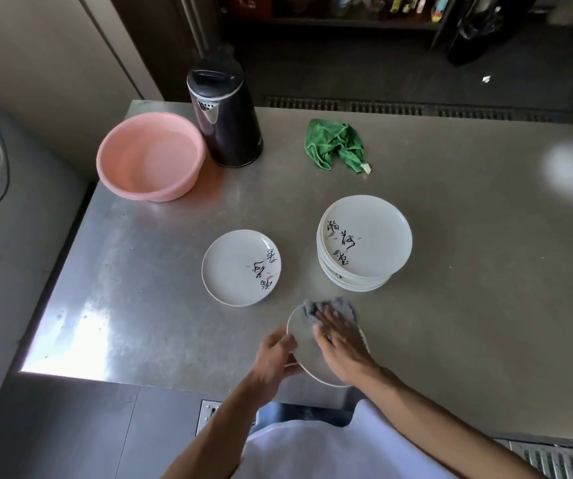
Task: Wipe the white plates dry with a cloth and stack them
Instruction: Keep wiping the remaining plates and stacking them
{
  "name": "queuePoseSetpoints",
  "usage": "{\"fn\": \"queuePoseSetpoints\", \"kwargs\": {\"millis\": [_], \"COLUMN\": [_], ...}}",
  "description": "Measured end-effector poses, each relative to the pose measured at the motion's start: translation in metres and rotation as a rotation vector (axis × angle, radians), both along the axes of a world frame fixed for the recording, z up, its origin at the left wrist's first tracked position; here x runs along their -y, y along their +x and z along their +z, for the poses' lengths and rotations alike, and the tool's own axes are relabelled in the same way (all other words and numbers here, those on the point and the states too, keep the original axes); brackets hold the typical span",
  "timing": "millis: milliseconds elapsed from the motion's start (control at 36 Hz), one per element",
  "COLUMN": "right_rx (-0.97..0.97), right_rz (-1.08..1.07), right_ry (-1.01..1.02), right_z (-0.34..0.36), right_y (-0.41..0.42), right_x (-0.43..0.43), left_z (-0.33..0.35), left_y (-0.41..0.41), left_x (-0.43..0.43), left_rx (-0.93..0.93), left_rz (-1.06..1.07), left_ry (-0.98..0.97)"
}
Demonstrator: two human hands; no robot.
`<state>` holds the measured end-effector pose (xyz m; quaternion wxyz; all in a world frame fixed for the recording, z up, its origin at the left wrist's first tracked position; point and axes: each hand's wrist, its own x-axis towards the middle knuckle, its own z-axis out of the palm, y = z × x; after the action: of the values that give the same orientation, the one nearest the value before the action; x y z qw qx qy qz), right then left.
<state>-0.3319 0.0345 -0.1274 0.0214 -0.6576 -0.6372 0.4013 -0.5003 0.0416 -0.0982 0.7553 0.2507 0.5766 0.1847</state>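
White plate (304,340), grey cloth (342,305), brush-lettered stack (374,229)

You are wearing the one wide-angle camera on your head; it is looking forward and steeply down, hanging close above your left hand (274,354) and right hand (340,344) at the near edge of the grey brushed-steel counter (450,271).

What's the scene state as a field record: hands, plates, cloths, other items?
left hand: grips rim of held plate
right hand: presses grey cloth flat on held plate
single plate: lies alone, left of plate stack
green cloth: crumpled, far side of table
pink basin: far left, beside black jug
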Motion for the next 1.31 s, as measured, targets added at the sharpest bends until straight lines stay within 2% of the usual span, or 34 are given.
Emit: {"fn": "queuePoseSetpoints", "kwargs": {"millis": [56,111,167,306,417,528,583,639,694,750,806,861,972,1028,1083,1139,1194,1306], "right_rx": [0.009,-0.162,-0.25,-0.042,-0.026,0.146,0.03,-0.193,-0.37,-0.416,-0.377,-0.243,0.084,0.059,-0.096,-0.168,-0.069,0.215], "right_rz": [0.029,0.143,0.213,0.155,0.205,-0.038,-0.1,-0.124,-0.047,0.081,0.169,0.212,0.061,0.118,0.191,0.231,0.216,0.051], "right_ry": [-0.01,0.095,0.131,0.147,0.081,-0.055,-0.118,-0.107,-0.031,0.036,0.066,0.095,-0.105,-0.089,-0.046,-0.052,-0.068,-0.097], "right_z": [0.002,0.009,0.016,0.008,-0.001,0.0,0.005,0.012,0.022,0.024,0.021,0.011,-0.003,-0.002,0.001,0.002,-0.002,-0.002], "right_y": [-0.003,-0.009,-0.013,-0.008,-0.002,0.003,-0.003,-0.008,-0.013,-0.017,-0.018,-0.016,-0.004,-0.008,-0.012,-0.012,-0.009,-0.008], "right_x": [0.002,0.011,0.02,0.015,0.022,0.007,0.006,0.011,0.015,0.018,0.018,0.017,0.01,0.011,0.016,0.02,0.017,0.009], "left_z": [0.001,0.001,-0.001,-0.003,-0.008,-0.015,-0.016,-0.019,-0.019,-0.018,-0.02,-0.024,-0.024,-0.02,-0.02,-0.021,-0.022,-0.021], "left_y": [0.0,0.0,0.0,-0.004,-0.004,0.0,0.002,0.004,0.004,0.003,0.001,-0.004,-0.008,-0.006,-0.005,-0.005,-0.006,-0.006], "left_x": [0.001,0.001,0.004,0.011,0.014,0.016,0.017,0.017,0.017,0.016,0.017,0.018,0.017,0.015,0.015,0.017,0.017,0.018], "left_rx": [0.001,-0.012,-0.016,-0.005,-0.001,-0.042,-0.105,-0.188,-0.244,-0.229,-0.209,-0.213,-0.14,-0.11,-0.107,-0.113,-0.104,-0.086], "left_rz": [-0.005,-0.003,0.002,-0.013,0.058,0.214,0.246,0.268,0.248,0.205,0.205,0.212,0.168,0.135,0.103,0.098,0.129,0.269], "left_ry": [0.012,0.018,0.02,0.012,0.011,-0.045,-0.053,-0.044,-0.023,-0.021,-0.049,-0.069,-0.058,-0.043,-0.019,-0.012,-0.02,-0.08]}}
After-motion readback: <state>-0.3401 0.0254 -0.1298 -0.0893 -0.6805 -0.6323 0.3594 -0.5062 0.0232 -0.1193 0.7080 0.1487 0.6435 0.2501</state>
